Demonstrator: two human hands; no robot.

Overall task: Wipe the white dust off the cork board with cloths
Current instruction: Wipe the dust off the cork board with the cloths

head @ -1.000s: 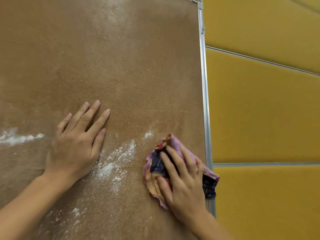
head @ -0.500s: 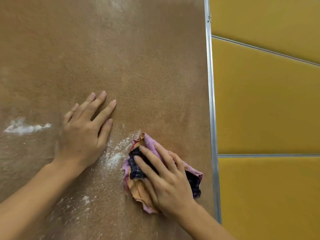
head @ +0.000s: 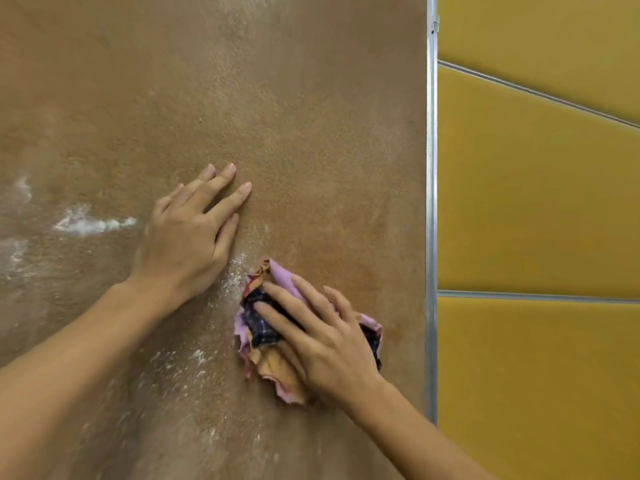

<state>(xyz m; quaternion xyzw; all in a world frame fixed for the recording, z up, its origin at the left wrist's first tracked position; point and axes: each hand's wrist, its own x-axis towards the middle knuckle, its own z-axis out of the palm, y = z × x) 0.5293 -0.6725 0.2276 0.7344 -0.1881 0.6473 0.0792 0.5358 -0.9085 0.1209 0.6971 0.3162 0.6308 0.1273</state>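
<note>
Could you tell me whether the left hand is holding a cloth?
No, the left hand lies bare and flat on the board; only the right hand presses a cloth.

Single head view, close, facing cork board (head: pixel 277 98) head-on.

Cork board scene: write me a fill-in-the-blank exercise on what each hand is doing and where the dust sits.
1. The right hand presses a crumpled ____ against the cork board.
2. The left hand lies flat on the board, holding ____.
3. A white dust streak lies to the ____ of the left hand.
4. The board's metal frame borders ____ wall panels.

Missing words: cloth; nothing; left; yellow
</note>
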